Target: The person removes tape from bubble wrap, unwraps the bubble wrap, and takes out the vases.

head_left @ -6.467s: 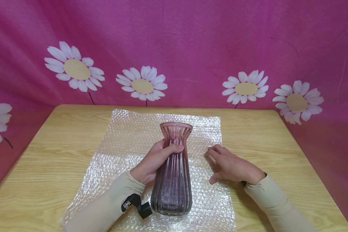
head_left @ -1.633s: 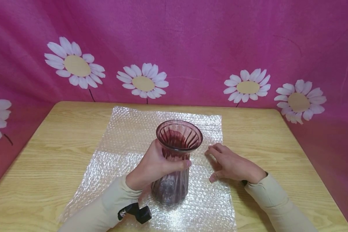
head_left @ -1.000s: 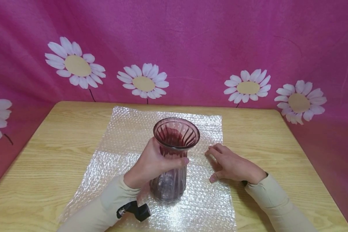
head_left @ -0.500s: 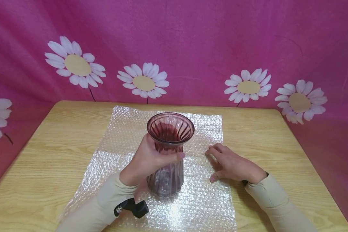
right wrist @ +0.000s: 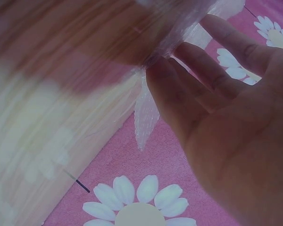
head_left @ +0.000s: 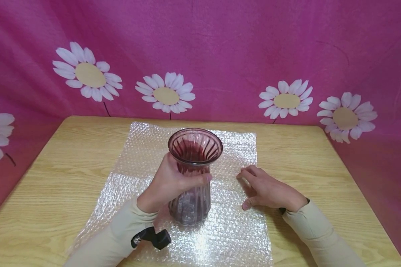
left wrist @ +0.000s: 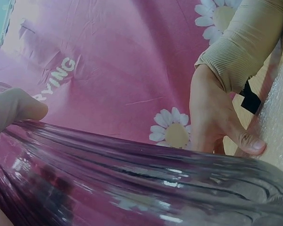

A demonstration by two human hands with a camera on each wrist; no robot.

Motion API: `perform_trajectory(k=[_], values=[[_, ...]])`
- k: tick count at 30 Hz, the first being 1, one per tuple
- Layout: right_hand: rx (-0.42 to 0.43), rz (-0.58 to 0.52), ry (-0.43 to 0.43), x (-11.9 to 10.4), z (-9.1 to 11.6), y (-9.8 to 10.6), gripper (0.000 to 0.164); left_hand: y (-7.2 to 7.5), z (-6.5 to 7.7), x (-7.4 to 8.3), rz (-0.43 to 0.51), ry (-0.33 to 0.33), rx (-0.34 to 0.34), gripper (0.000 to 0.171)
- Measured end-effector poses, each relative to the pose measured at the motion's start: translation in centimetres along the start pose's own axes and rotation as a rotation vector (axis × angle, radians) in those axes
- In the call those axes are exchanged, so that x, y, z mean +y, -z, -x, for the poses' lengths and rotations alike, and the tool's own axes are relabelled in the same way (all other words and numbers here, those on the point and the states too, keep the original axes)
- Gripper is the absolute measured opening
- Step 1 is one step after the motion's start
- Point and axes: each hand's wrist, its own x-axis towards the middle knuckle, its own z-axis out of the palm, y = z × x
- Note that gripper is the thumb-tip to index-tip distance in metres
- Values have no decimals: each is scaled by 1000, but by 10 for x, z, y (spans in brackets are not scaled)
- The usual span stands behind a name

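A ribbed purple-pink glass vase (head_left: 194, 200) stands upright, its flared mouth facing up, over a sheet of bubble wrap (head_left: 130, 159). My left hand (head_left: 168, 183) grips it just below the rim, thumb across the near side. In the left wrist view the vase (left wrist: 146, 174) fills the lower part, with the left thumb (left wrist: 21, 106) on its neck. My right hand (head_left: 270, 189) rests on the sheet's right edge with fingers spread and slightly bent. In the right wrist view the fingertips of the right hand (right wrist: 226, 103) touch the bubble wrap.
The wooden table (head_left: 307, 159) extends around the sheet on both sides. A pink cloth (head_left: 220, 44) printed with white daisies hangs behind and beside it. A black strap with a small block (head_left: 162, 239) hangs from the left wrist.
The left hand has turned the vase from lying tilted toward me to upright, then shifted it slightly left and away. It has barely moved in the last half second. The right hand has stayed put.
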Motion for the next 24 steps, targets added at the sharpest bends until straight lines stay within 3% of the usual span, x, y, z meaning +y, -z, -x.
perform_trajectory(k=[24], values=[[-12,-29,-17,0,0,0,87,5,-3,0,12,-32,41,68]])
